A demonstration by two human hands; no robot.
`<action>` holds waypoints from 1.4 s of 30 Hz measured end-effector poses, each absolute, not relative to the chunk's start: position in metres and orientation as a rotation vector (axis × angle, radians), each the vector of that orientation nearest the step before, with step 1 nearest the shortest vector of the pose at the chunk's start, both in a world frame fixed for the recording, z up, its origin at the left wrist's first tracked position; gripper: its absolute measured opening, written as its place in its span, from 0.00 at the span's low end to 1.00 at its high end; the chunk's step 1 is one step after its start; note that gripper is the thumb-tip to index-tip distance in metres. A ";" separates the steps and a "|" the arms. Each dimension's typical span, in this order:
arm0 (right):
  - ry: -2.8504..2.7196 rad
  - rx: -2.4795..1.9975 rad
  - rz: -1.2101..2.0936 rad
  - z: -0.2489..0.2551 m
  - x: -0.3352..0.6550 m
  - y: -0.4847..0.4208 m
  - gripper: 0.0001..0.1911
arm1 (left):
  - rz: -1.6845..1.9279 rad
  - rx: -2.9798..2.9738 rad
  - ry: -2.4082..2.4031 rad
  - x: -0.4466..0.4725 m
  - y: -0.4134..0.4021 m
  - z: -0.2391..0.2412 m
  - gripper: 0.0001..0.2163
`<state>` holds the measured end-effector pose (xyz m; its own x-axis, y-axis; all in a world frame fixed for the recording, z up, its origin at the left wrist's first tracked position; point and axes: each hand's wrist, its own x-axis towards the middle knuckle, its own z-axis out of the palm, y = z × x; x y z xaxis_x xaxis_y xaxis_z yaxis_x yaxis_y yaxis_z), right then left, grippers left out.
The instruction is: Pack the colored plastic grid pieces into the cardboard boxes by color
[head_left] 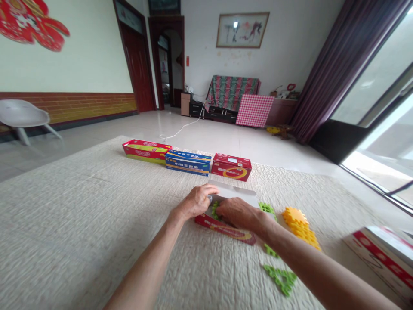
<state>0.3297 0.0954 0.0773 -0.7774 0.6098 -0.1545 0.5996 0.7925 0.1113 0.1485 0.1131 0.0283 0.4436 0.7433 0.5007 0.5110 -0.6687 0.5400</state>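
An open red cardboard box (222, 229) with its grey-white lid flap (240, 192) raised stands on the pale textured mat. My left hand (197, 200) is closed at the box's left end, fingers curled over the edge. A small greyish bit shows by its fingertips. Down inside the box, my right hand (237, 212) is closed on a green plastic building piece (214, 210); its fingertips are partly hidden. To the right of the box lie more green pieces, among them a square lattice one (266, 208) and a triangular one (282, 279), beside several yellow interlocking pieces (300, 227).
Beyond the open box, a red-and-yellow box (146, 150), a blue box (188, 163) and a closed red box (231, 167) form a row. A larger white-and-red carton (383, 254) sits at the right. A white chair (24, 114) stands far left.
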 end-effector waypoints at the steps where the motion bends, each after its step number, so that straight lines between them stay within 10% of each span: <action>1: 2.805 0.932 0.082 0.076 0.329 0.096 0.10 | 1.060 2.390 1.076 0.148 0.113 0.029 0.25; 27: 2.819 0.836 0.340 0.078 0.334 0.093 0.13 | 1.050 2.386 1.094 0.149 0.108 0.035 0.26; 42: 2.995 2.691 -0.060 0.039 0.470 0.007 0.12 | 0.948 2.433 1.163 0.146 0.103 0.039 0.25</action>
